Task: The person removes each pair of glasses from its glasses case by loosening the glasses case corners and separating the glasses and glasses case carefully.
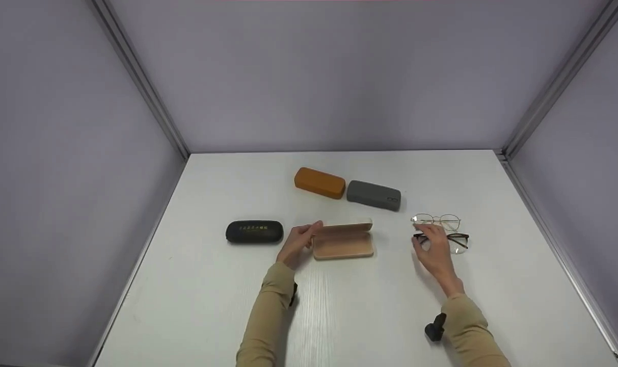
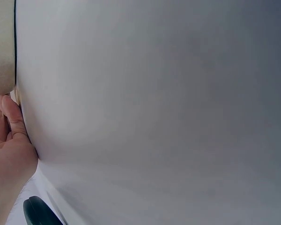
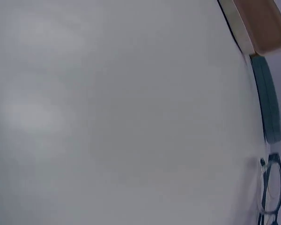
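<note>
The left hand [image 1: 294, 245] pinches one end of the open case [image 1: 343, 247]; a tug could drop its lid [image 1: 347, 228]. The right hand [image 1: 435, 255], thumb and fingers parted, straddles the dark-framed glasses [image 1: 459, 236], grip unclear from here; a lift might snag the wire-framed glasses [image 1: 436, 220] behind.

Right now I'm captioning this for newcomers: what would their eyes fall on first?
Probably the open oblong case, cream outside and peach inside, between the hands, its left end gripped by the left hand. Next, the dark-framed, clear-lensed glasses on the right, under the right hand. Farther back, the closed, orange oblong case stands out.
</note>
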Demonstrator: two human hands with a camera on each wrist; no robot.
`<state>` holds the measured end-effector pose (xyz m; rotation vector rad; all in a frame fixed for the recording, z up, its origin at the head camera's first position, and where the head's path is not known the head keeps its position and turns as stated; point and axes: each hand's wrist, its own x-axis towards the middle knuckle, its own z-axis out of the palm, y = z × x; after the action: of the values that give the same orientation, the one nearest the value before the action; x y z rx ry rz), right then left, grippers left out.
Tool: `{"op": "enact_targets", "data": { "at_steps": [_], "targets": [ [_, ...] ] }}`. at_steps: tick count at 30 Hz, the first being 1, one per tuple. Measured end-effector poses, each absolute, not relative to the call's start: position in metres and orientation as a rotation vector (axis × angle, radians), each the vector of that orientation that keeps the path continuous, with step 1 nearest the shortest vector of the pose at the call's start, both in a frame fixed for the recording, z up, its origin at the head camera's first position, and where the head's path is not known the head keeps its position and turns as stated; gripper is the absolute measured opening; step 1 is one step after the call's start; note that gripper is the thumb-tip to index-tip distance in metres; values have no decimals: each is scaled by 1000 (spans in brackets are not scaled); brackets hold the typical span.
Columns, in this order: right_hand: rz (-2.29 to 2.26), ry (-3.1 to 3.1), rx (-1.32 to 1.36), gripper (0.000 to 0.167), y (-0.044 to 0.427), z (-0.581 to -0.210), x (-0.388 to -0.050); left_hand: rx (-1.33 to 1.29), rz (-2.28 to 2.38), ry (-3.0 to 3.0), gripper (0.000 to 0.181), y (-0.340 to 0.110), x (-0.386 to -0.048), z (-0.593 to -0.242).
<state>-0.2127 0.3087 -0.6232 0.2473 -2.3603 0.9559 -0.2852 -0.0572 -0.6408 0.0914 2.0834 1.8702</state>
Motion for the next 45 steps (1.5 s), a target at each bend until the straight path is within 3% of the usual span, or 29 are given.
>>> {"op": "enact_targets", "data": {
  "at_steps": [4, 10, 14, 28, 45],
  "targets": [
    [1179, -2386, 275, 47, 280, -625, -211, 78, 1868, 2074, 54, -58, -287, -640],
    [1597, -2634, 259, 95, 251, -632, -215, 81, 1865, 2086, 55, -59, -288, -642],
    [1598, -2785, 270, 110, 237, -640, -219, 82, 1851, 2092, 55, -62, -285, -643],
    [1384, -2838, 242, 110, 218, -651, -234, 27, 1830, 2106, 59, -61, -283, -638],
    [1265, -2736, 325, 108, 218, -659, -232, 32, 1886, 2079, 47, -59, -284, -639]
  ]
}}
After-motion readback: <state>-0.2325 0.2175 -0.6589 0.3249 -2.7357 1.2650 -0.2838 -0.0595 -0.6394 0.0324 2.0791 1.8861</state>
